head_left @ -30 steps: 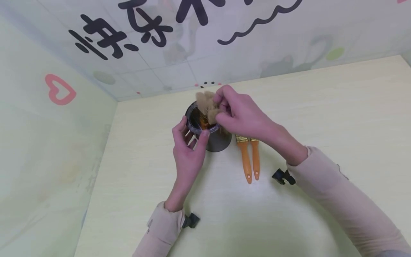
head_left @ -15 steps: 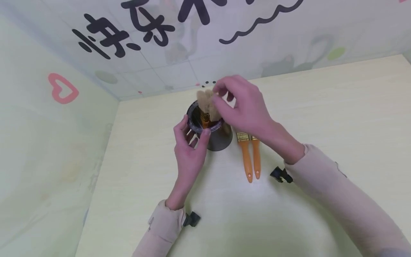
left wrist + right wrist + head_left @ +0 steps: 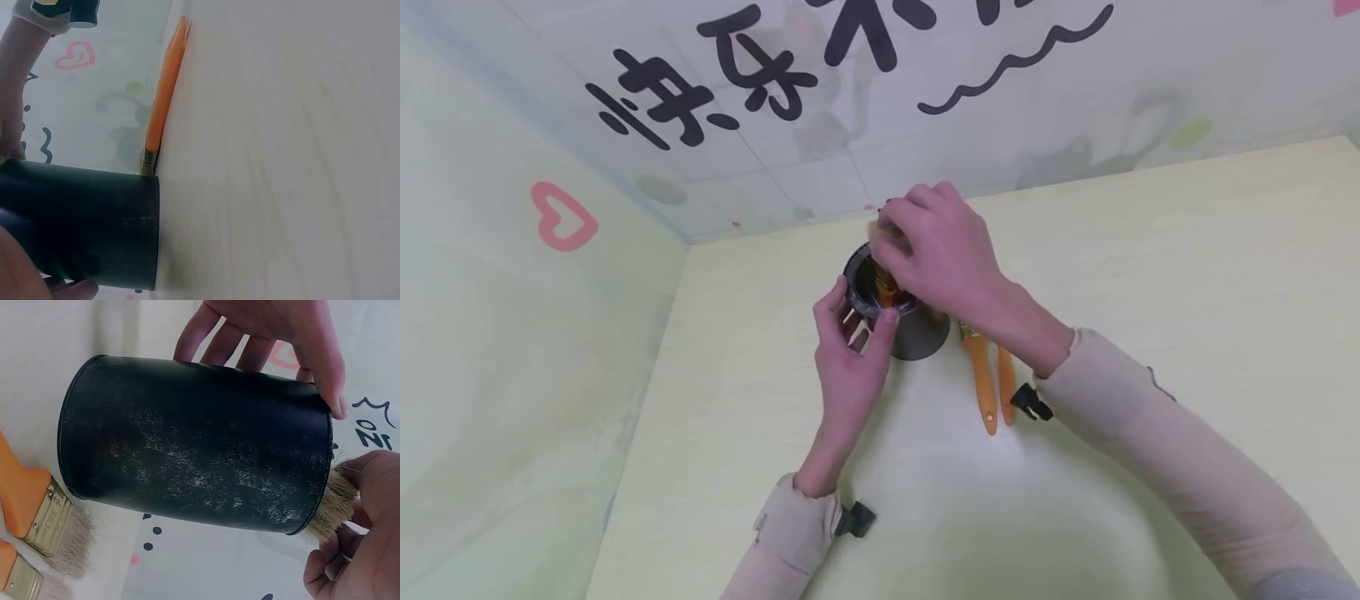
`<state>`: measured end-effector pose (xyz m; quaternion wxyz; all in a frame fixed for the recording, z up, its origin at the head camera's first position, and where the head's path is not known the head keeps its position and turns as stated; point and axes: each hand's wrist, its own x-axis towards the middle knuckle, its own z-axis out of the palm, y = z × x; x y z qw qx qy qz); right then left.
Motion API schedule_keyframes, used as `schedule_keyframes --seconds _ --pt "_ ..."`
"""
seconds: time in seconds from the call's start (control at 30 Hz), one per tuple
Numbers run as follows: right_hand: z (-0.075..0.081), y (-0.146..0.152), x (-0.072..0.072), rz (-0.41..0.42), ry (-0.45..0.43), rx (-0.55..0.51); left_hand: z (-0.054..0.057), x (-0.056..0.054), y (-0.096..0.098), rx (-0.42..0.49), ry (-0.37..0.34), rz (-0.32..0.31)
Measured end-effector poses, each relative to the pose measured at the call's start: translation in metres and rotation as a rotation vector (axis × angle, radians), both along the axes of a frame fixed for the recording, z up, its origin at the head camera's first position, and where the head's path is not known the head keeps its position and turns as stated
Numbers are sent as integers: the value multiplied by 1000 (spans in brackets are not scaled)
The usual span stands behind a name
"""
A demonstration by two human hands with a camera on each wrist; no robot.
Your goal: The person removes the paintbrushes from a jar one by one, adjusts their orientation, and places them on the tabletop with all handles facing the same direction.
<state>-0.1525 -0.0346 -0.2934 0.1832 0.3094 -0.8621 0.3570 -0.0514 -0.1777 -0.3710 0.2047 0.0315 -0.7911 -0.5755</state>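
Note:
A black cylindrical pot [image 3: 922,333] stands on the table, its mouth toward me in the head view. My left hand [image 3: 853,362] grips it near the rim, thumb on the near side and fingers round the left side. Paintbrushes stand in the pot with bristles up; an orange handle [image 3: 887,293] shows inside the mouth. My right hand [image 3: 943,250] is over the mouth, its curled fingers holding the tan bristles [image 3: 333,506], which stick out past the rim in the right wrist view. From above, that hand hides most of the bristles.
Two orange-handled paintbrushes [image 3: 982,387] lie side by side on the pale table [image 3: 745,375], just right of the pot. A wall sheet [image 3: 820,167] with black lettering rises behind the table, and another with a pink heart [image 3: 563,217] stands at the left.
My right hand first eased slightly off the bristles, then moved left and closed over them, covering them from above. My left hand keeps its grip on the pot.

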Motion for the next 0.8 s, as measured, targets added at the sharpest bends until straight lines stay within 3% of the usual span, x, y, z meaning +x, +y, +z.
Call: schedule_keyframes --seconds 0.17,0.37,0.63,0.8 --pt "2 0 -1 -15 40 24 1 0 1 -10 -4 7" --pt "9 0 3 1 -25 40 0 1 1 -15 -1 4" --pt "21 2 6 40 -64 206 -1 -1 -1 -23 18 5" --pt "19 8 8 83 18 134 -1 0 0 -33 5 6"
